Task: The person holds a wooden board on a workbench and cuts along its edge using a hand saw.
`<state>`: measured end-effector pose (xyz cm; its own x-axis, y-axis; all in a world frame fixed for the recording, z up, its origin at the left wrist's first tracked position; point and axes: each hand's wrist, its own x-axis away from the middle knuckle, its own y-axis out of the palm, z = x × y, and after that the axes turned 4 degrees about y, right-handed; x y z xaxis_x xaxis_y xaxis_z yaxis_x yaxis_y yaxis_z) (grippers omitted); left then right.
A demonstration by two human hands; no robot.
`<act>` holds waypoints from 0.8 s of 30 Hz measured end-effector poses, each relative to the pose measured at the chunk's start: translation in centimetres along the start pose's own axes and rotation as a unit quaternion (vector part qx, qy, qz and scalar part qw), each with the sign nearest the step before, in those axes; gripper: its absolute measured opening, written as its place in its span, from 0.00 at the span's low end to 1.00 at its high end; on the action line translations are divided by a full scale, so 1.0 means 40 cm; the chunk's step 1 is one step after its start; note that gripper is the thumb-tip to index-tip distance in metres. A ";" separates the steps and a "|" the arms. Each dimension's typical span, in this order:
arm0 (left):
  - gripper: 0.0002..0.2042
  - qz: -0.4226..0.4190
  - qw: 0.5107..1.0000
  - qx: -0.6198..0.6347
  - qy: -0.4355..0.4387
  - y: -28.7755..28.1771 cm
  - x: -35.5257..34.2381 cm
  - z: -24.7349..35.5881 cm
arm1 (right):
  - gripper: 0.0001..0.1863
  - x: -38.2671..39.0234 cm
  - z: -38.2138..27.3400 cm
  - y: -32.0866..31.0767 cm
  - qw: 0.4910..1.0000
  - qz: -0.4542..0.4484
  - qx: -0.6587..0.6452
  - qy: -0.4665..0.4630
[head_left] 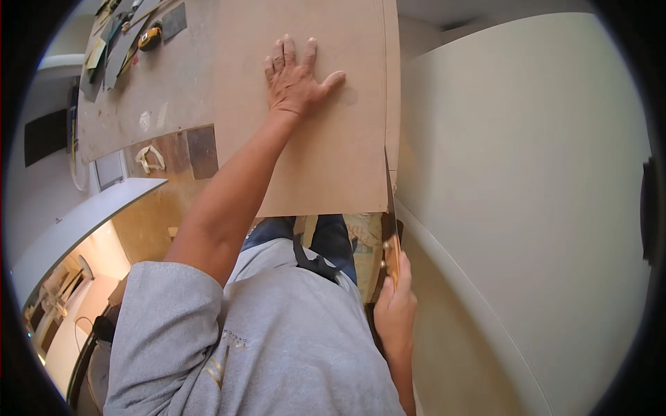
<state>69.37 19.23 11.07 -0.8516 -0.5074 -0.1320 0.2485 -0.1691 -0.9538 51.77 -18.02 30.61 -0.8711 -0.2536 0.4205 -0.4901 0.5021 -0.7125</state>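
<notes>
A large tan board (326,166) lies flat on the workbench, its near end sticking out toward my body. My left hand (295,83) rests palm down on it with the fingers spread. Down by the board's right edge, my right hand (395,308) is wrapped round the wooden handle of a handsaw (390,187). The saw's thin blade points away from me and stands edge-on at the board's right side, in line with a long line near that edge. A narrow strip of board lies to the right of the blade. The blade's lower part is hidden.
On the workbench (187,90) at the far left are a yellow and black tape measure (149,38) and several dark offcuts (125,52). A tall pale panel (527,159) stands close on the right. A lit cabinet or shelf (90,284) is at the lower left.
</notes>
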 end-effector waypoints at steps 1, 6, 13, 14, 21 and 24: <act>0.49 0.008 1.000 0.001 0.004 0.002 -0.002 0.006 | 0.33 -0.013 0.007 0.013 1.000 -0.001 0.001 0.002; 0.49 0.012 1.000 0.004 0.006 0.002 0.005 0.020 | 0.28 -0.405 -0.100 0.089 0.996 -0.047 0.031 0.065; 0.50 -0.015 1.000 -0.009 -0.008 0.016 0.023 -0.022 | 0.29 -0.291 -0.172 -0.005 0.992 -0.097 0.014 0.081; 0.50 -0.019 1.000 -0.002 -0.016 0.006 0.018 -0.017 | 0.29 -0.187 -0.150 -0.031 0.990 -0.100 0.011 0.097; 0.48 0.002 1.000 -0.002 0.007 0.010 0.008 0.006 | 0.30 -0.260 -0.057 0.063 0.992 -0.074 0.005 0.102; 0.49 0.025 0.999 -0.022 0.029 0.033 -0.034 0.020 | 0.26 -0.495 -0.165 0.060 0.994 -0.049 0.066 0.068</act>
<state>71.22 19.00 10.21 -0.8639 -0.4645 -0.1948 0.2727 -0.1060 -0.9562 68.05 -6.31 24.27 -0.8110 -0.1775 0.5575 -0.5803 0.3651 -0.7280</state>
